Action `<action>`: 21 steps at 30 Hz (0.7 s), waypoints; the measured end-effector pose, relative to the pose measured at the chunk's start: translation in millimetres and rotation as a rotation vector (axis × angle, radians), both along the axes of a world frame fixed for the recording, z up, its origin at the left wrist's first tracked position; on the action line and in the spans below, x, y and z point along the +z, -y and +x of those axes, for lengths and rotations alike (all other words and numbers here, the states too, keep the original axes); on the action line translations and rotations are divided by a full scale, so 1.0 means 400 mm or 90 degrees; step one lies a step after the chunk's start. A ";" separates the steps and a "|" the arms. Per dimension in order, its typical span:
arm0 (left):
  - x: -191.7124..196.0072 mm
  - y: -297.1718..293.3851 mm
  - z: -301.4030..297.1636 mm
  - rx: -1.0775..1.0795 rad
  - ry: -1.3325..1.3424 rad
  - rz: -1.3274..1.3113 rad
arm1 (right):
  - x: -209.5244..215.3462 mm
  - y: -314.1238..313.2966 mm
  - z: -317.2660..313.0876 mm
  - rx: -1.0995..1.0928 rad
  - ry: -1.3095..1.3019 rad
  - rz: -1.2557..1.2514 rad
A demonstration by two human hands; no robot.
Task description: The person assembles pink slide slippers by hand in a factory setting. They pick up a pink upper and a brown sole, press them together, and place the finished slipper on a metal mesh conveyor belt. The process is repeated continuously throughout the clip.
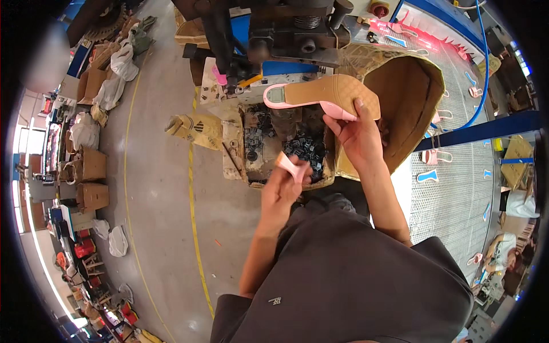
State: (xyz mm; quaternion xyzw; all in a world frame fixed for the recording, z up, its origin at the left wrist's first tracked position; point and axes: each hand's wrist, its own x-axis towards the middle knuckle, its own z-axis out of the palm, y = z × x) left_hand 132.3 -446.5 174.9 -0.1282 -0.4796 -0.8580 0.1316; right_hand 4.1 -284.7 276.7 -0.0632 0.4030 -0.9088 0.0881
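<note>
My right hand [357,134] grips a shoe sole [320,94] with a tan quilted insole and a pink underside, held level in front of a dark machine [286,28]. My left hand [283,188] is lower and to the left, pinching a small pink heel piece [290,166] between its fingers. Below both hands sits a worn tray [234,146] filled with several small black parts [306,147]. The two hands are apart, and the heel piece does not touch the sole.
A tan padded bin [412,86] stands to the right of the machine. A metal mesh conveyor [457,188] carries several soles on the far right. Cardboard boxes and white bags [91,166] line the concrete floor on the left, past yellow floor lines [191,200].
</note>
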 end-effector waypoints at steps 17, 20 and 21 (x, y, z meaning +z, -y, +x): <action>0.170 0.193 -0.362 0.144 -0.229 -0.362 | -0.018 0.013 -0.041 -0.029 0.005 -0.015; 0.137 0.186 -0.373 0.099 -0.241 -0.286 | -0.025 0.007 -0.040 -0.033 0.013 -0.021; 0.132 0.186 -0.375 0.091 -0.247 -0.260 | -0.027 0.008 -0.040 -0.033 0.015 -0.025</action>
